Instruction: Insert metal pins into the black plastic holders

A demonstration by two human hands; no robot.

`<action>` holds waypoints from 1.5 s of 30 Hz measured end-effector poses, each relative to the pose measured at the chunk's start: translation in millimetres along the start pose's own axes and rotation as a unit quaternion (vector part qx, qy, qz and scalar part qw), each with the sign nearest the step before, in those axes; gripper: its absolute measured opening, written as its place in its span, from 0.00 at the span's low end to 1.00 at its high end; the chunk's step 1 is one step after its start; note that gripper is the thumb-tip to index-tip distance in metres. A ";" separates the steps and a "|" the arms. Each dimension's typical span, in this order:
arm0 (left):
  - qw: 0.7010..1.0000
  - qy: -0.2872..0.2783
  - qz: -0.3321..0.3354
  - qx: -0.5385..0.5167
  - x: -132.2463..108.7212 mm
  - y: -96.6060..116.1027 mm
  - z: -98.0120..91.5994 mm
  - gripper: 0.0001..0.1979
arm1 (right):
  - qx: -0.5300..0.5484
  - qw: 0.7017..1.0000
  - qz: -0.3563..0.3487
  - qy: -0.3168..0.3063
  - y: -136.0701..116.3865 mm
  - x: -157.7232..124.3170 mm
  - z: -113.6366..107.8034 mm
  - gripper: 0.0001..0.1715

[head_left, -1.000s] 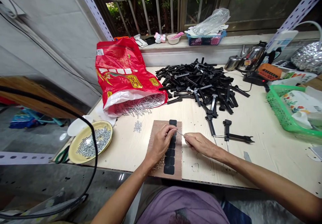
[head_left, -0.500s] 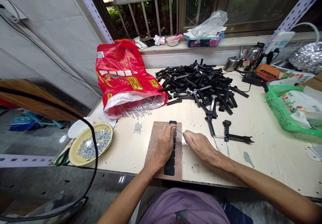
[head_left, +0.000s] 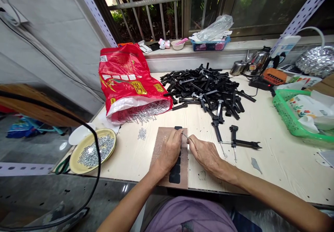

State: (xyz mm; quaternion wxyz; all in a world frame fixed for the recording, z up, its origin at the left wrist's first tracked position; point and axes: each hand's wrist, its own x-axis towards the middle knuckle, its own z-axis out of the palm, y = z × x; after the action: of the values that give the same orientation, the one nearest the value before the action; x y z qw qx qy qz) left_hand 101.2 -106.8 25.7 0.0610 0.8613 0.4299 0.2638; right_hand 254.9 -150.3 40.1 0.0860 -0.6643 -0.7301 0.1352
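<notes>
Pale wood-grain bench (head_left: 273, 155) runs under a barred window, and I see both of my hands working at its near edge. My left hand (head_left: 168, 152) lies on a brown board (head_left: 162, 145) that carries a row of black pads (head_left: 174, 173); its fingers are curled narrow, pinching one end of a thin metal pin (head_left: 184, 135). My right hand (head_left: 205, 152) sits just beside it, fingers pinched on the pin's other end, so the pin spans the small gap between the two hands, above the board's far end.

At the near left corner a yellow dish (head_left: 92, 150) holds a heap of small silvery bits, too fine for me to tell apart. A little cluster of the same bits (head_left: 142, 133) lies loose between dish and board. Behind that, a red bag (head_left: 128, 82) lies on its side with its mouth toward me, long metal pins spilling out onto the bench. Toward the far edge spreads a pile of black parts (head_left: 206, 89), with a few strays (head_left: 235, 142) just right of my right hand. By the right edge a green basket (head_left: 287, 115) holds printed packets. On the sill, a blue tray (head_left: 210, 45) holds a clear plastic bag.
</notes>
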 end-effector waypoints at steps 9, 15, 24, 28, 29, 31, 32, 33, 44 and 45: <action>0.996 -0.046 0.043 0.058 1.5 -7.6 3.5 0.10 | 0.057 0.998 -0.013 -0.024 -1.1 0.2 -1.9 0.14; 0.988 -0.082 0.079 0.107 10.1 -6.7 -4.0 0.06 | 0.055 0.998 -0.011 -0.041 -0.8 -1.2 -3.2 0.12; 0.988 -0.136 0.065 0.039 -3.5 5.2 20.1 0.06 | 0.002 0.997 0.039 -0.066 7.7 -31.8 4.2 0.12; 0.990 -0.121 0.040 -0.061 -5.3 8.2 21.7 0.08 | 0.143 0.989 0.008 -0.033 11.0 -39.9 2.1 0.14; 0.989 -0.113 0.038 -0.091 -5.5 7.8 20.0 0.09 | 0.209 0.978 0.008 -0.024 11.6 -43.9 1.1 0.15; 0.984 -0.099 0.034 -0.142 -6.3 6.3 14.9 0.10 | 0.338 0.940 0.046 -0.017 13.3 -57.4 1.2 0.17; 0.982 -0.096 0.031 -0.161 -6.7 5.4 11.7 0.11 | 0.390 0.917 0.080 -0.022 14.7 -67.2 2.9 0.17; 0.980 -0.095 0.024 -0.173 -7.3 4.8 8.4 0.11 | 0.435 0.892 0.118 -0.031 16.5 -78.7 5.8 0.17; 0.851 -0.365 -0.086 -0.368 -80.4 69.6 -14.8 0.23 | 0.710 0.597 0.373 -0.011 8.4 -166.3 60.2 0.16; 0.845 -0.387 -0.067 -0.362 -93.3 74.3 -13.7 0.24 | 0.720 0.582 0.379 -0.009 5.8 -166.2 63.2 0.17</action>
State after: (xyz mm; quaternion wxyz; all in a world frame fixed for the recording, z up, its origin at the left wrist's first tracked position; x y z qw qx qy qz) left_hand 101.0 -226.8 24.5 0.5473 0.7795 0.3020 0.0410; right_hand 258.2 -320.2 -12.7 0.4709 -0.5997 -0.0766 0.6425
